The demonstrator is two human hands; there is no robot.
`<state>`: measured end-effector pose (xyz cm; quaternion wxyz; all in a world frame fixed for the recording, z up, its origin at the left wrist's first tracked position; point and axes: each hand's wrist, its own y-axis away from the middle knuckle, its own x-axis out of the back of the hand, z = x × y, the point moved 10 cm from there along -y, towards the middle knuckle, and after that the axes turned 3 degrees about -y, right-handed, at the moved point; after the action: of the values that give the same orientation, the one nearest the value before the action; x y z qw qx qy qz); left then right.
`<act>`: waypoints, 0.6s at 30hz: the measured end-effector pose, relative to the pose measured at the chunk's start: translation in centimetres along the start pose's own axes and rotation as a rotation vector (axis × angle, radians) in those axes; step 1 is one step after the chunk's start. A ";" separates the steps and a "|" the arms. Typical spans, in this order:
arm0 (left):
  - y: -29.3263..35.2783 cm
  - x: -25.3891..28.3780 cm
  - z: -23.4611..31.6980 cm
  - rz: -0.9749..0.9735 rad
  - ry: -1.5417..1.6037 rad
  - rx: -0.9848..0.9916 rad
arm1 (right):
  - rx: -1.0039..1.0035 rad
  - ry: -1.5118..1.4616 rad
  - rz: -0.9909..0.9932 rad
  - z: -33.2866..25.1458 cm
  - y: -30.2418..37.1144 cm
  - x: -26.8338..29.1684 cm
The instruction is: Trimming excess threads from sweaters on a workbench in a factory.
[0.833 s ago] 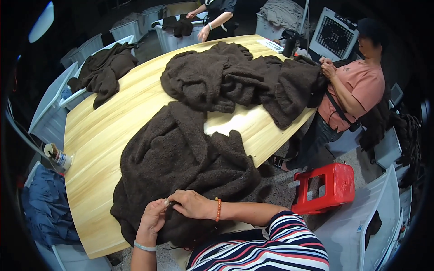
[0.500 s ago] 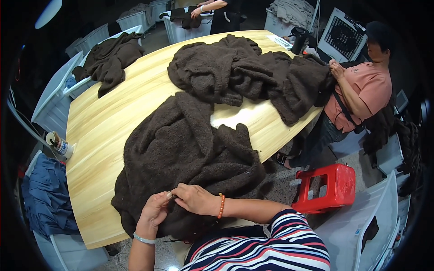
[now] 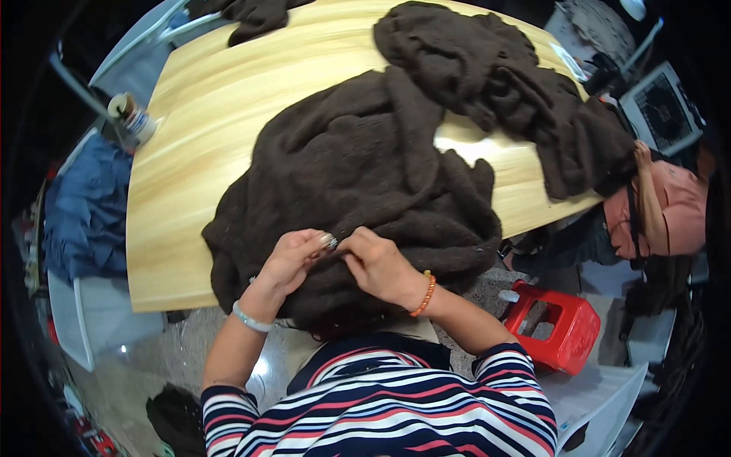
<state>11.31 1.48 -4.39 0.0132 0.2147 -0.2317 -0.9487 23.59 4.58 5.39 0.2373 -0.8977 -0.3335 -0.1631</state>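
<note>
A large piece of dark brown fuzzy fabric (image 3: 335, 160) lies heaped over the table's near side and hangs past its edge towards my lap. My left hand (image 3: 293, 260) is closed in a pinch over it, with a small shiny thing (image 3: 331, 241) at the thumb and fingertip, too small to name. Close on its right, my right hand (image 3: 383, 268) pinches a bit of the brown fabric, fingers bent down. A narrow gap separates the two sets of fingertips.
Another brown fabric heap (image 3: 457, 61) covers the far right of the wooden table (image 3: 190, 167), where a person in pink (image 3: 670, 206) handles it. A jar (image 3: 133, 118) is at the left edge, by a bin of blue cloth (image 3: 87, 206). A red stool (image 3: 556, 327) stands right.
The view has tilted down and shifted, so the table appears higher and my torso shows more. My hands have parted slightly from fingertip contact, and the shiny thing now shows at my left fingers.
</note>
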 end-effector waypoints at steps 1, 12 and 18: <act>0.1 0.0 0.1 0.016 0.024 0.003 | 0.012 0.012 -0.017 0.0 -0.1 -0.1; 0.6 -0.4 -0.3 -0.027 -0.017 -0.013 | 0.009 -0.008 -0.042 -0.5 -0.7 -0.5; 0.9 -0.7 0.2 -0.056 0.051 -0.003 | 0.047 0.020 -0.048 -1.3 -0.6 -0.8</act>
<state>11.77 0.82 -3.58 -0.0071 0.2451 -0.2238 -0.9433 22.41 3.90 6.27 0.2578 -0.8819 -0.3563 -0.1696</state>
